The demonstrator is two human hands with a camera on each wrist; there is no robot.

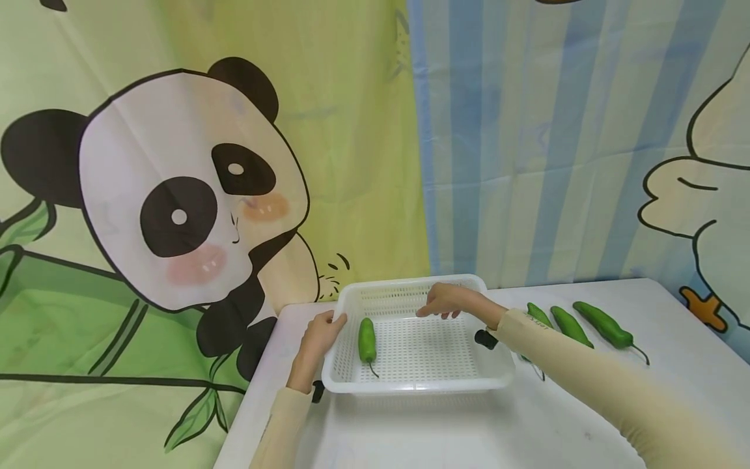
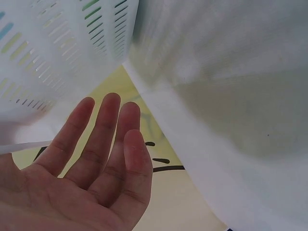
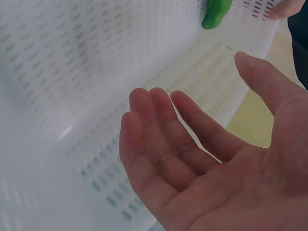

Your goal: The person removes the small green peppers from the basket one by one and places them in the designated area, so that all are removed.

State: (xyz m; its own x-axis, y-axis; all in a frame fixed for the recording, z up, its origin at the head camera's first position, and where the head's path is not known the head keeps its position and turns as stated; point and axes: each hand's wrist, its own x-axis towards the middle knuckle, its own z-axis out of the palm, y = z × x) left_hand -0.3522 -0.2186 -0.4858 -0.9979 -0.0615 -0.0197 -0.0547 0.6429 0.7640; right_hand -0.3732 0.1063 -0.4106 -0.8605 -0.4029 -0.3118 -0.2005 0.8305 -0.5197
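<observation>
A white perforated plastic basket (image 1: 418,389) stands on the table. Inside, toward its left end, lies one long green pepper (image 1: 366,340), which the right wrist view also catches at its top. My left hand (image 1: 319,335) is at the basket's left rim, thumb at the edge and fingers outside the wall. In the left wrist view those fingers (image 2: 103,154) look loosely extended, with a gap to the wall. Over the basket's back right part hovers my right hand (image 1: 448,301), holding nothing; its fingers are gently bent and spread from the thumb in the right wrist view.
Right of the basket, green peppers (image 1: 603,322) lie on the white table (image 1: 586,417), partly hidden by my right sleeve (image 1: 574,365). A bit of green and a stem show below that sleeve. A printed curtain with a panda (image 1: 193,143) hangs behind the table.
</observation>
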